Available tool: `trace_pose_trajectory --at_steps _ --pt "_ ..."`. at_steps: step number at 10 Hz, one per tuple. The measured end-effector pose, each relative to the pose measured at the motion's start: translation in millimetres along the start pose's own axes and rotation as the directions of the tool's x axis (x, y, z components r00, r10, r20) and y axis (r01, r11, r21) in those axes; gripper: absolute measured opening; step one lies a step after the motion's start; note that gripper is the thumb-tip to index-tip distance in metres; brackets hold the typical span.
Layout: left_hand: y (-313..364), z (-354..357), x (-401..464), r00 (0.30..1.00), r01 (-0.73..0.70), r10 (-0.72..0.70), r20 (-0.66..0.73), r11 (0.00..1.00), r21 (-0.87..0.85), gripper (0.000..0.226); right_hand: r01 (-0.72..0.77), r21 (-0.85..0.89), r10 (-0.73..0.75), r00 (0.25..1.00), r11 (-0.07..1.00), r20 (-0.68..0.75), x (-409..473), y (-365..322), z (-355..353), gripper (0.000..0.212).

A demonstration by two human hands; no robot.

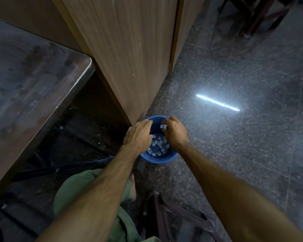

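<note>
Hands over round blue plastic bin — small pale scraps inside.

No legible text anywhere.

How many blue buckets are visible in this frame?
1. The blue bucket stands on the floor by the wooden cabinet's corner, under both hands, holding small pale pieces. Others could be hidden beyond the frame.

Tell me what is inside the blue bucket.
The blue bucket holds a heap of small pale square pieces. The left hand and right hand cover both sides; the right pinches one piece. The bottom is hidden.
</note>
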State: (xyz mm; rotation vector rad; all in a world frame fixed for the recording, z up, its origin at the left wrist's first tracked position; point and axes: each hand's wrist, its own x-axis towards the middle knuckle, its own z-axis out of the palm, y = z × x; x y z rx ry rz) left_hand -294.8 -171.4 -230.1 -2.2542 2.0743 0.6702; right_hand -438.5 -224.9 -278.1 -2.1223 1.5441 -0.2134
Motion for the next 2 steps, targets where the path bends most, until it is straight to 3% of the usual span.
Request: trace_pose_trajectory --at_steps 2 --pt "-0.2 2.8 -4.9 1.000 0.004 -0.004 0.013 1.000 -0.025 0.059 0.015 0.014 -0.015 0.998 1.000 0.056 -2.7 1.8 4.5 0.037"
